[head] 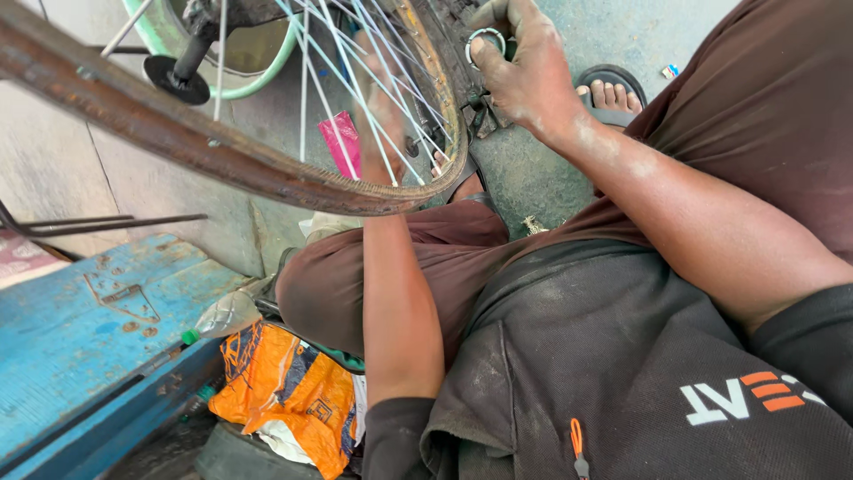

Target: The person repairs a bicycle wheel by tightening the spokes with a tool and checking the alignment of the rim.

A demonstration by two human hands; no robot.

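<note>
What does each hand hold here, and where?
Right hand pinches a small metal ring at its rim; left hand, behind the spokes, grips the rusty bicycle wheel.

my left hand [384,120] is half lost behind the spokes [355,80] and rusty rim [267,169], can't tell its grip; wheel's cut off up top, plastic bottle [227,316] partly hidden too

Wearer's clothing, as I see it from the head cam

Black short-sleeved top, dusty, with white and orange print on the chest [746,396]; small orange zip pull [577,440]; dark brown trousers; dark open sandal [613,93] on one foot; right hand [524,76] and forearm smeared with grey dust; left hand [382,124] behind spokes.
</note>
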